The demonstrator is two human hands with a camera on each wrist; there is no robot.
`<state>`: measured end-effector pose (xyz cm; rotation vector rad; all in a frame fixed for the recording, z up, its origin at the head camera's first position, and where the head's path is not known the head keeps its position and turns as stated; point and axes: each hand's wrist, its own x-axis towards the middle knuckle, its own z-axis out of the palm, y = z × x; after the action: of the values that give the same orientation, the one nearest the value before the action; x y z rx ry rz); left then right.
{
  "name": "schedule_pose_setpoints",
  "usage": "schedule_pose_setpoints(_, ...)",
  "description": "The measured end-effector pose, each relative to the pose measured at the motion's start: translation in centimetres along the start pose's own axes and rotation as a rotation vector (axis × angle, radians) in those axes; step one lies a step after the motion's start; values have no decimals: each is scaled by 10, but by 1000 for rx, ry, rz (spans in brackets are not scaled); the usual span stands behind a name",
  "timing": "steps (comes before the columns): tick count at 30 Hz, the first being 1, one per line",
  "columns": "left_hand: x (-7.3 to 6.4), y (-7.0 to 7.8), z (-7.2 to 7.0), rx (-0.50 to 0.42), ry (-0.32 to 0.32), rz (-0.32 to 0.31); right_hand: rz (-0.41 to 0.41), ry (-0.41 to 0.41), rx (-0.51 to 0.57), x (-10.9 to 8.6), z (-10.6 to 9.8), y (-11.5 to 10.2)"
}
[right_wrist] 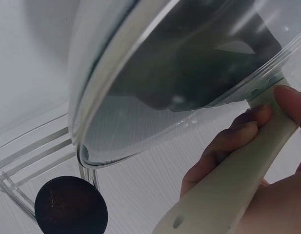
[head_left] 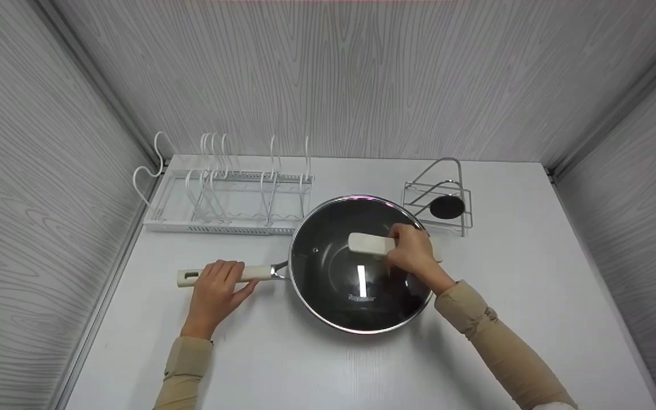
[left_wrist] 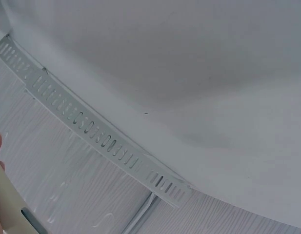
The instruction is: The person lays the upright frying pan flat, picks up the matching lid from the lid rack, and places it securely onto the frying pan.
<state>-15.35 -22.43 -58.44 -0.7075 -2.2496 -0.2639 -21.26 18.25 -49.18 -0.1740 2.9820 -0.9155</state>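
A dark wok with a cream-coloured handle (head_left: 258, 273) sits on the white table. Its glass lid (head_left: 328, 296) covers the top, with a metal rim all round. My left hand (head_left: 216, 287) grips the wok's handle, fingers over the top and thumb on the near side; the left wrist view catches only part of that handle (left_wrist: 9, 202) at its edge. The lid's broad cream handle (head_left: 369, 244) is held by my right hand (head_left: 412, 249). In the right wrist view, fingers and thumb wrap around the lid handle (right_wrist: 223, 187), and the lid's rim lies close against the wok's edge.
Behind the wok on the left stands a white wire dish rack (head_left: 231, 228) with upright loops. A smaller metal wire rack (head_left: 464, 225) with a black oval disc (head_left: 447, 207) stands behind right, near the wok's rim. Wood-grain panels (head_left: 328, 80) enclose the table's back and sides.
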Motion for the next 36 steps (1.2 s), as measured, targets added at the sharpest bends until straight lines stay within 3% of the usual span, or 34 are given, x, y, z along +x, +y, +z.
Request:
schedule_pose_setpoints(8, 0, -1, 1, -29, -3, -8, -6, -6, -17, 1, 0, -1)
schedule_pose_setpoints(14, 1, 1, 1, -39, -11, -21, -58, 14, -49, -1, 3, 0)
schedule_pose_setpoints(24, 1, 6, 0, -57, -14, -68, -103, 122, -128, -8, 16, 0)
schedule_pose_setpoints(30, 2, 8, -2, -110, -38, -129, -77, 171, -125, -13, 21, -2)
schedule_pose_setpoints(36, 3, 9, -2, -115, -47, -144, -86, 234, -97, -15, 22, -1)
